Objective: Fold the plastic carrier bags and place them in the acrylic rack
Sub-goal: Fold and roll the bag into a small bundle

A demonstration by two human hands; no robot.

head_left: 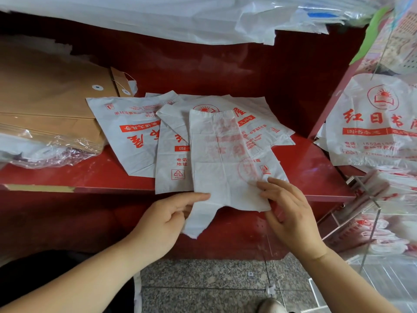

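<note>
Several white carrier bags with red print lie spread on the red shelf (304, 177). The top bag (223, 159) is folded lengthwise, and its handle end hangs over the shelf's front edge. My left hand (167, 220) pinches the bag's lower left edge near the handle. My right hand (286, 206) holds its lower right corner, fingers on top and thumb under. Other flat bags (133, 136) lie beneath it. The clear acrylic rack (361, 213) stands at the right with folded bags in it.
Brown paper envelopes (45, 105) are stacked at the left, with a clear plastic packet (47, 150) in front of them. More printed bags (370, 123) hang at the right. White sheets (158, 19) lie on the shelf above. Grey stone floor (203, 285) below.
</note>
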